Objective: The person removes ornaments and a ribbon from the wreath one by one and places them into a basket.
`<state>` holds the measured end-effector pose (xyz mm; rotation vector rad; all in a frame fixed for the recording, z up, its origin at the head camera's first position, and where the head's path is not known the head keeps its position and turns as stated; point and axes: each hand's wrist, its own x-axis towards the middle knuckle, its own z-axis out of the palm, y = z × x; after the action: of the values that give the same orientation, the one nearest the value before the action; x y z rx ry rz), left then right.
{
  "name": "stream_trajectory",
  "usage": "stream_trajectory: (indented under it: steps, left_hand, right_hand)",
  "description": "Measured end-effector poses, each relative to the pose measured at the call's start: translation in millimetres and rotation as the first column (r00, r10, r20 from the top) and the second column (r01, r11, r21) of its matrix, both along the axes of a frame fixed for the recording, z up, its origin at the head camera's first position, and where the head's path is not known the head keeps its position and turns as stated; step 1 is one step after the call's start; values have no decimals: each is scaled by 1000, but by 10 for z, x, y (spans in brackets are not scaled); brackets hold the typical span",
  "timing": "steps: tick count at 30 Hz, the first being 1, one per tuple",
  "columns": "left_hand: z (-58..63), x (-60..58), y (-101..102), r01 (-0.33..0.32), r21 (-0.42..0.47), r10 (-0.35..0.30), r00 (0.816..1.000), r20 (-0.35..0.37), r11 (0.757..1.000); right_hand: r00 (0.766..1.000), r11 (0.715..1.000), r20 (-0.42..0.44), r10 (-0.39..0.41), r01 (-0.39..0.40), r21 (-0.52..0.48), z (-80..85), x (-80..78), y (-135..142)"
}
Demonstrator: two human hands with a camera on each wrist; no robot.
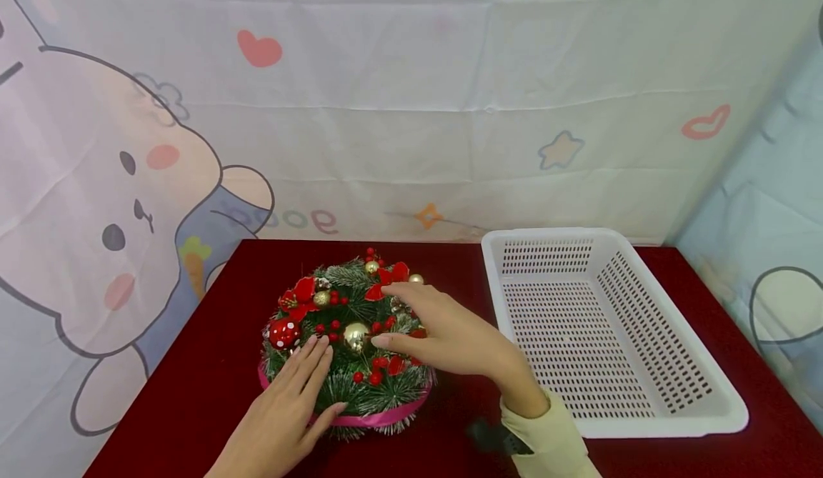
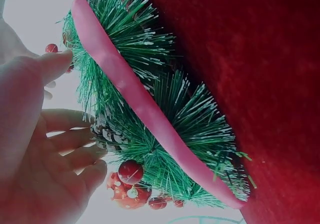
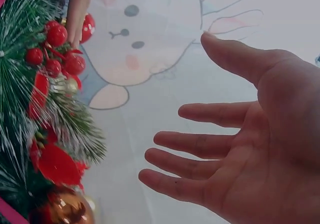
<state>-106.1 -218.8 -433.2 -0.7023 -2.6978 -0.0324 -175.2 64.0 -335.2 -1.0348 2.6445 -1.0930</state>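
A Christmas wreath [image 1: 347, 392] of frosted green needles lies on the dark red cloth, with red berries, red flowers, gold balls and a spotted red ball on it. A pink ribbon [image 2: 135, 94] runs around its side. My left hand [image 1: 283, 406] is at the wreath's near left edge, fingers extended over the needles; whether they touch is hard to tell. Over the right side of the wreath is my right hand [image 1: 450, 331], its fingers straight and spread. The right wrist view shows the right palm [image 3: 265, 144] apart from the decorations, holding nothing.
A white perforated plastic basket [image 1: 701, 364] stands on the right side of the red-covered table [image 1: 212, 364]. Behind the table hangs a pale cloth [image 1: 398, 135] printed with cartoon figures. A dark object [image 1: 491, 435] shows beside the right sleeve.
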Motion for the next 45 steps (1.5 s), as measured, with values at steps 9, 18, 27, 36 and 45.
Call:
stream_trajectory:
  steps: [9,18,27,36,45]
  left_hand:
    - [10,28,21,-29,3,28,995,97,1000]
    - [-69,57,21,-21,15,20,997,73,1000]
    - [-127,53,27,-14,-19,14,1000,5,1000]
    - [-107,64,46,-23,-59,23,1000,-4,998]
    - [-102,60,50,-20,-67,20,1000,-15,998]
  right_hand:
    - [1000,999,-9,28,-28,15,-96,-81,-179]
    - [1000,1000,25,-2,2,21,-146,-124,-318]
    - [999,1000,42,7,-8,27,-179,-183,-416]
    - [998,998,60,20,-23,61,-286,-269,-500]
    - [999,988,44,28,-34,153,-349,-362,-627]
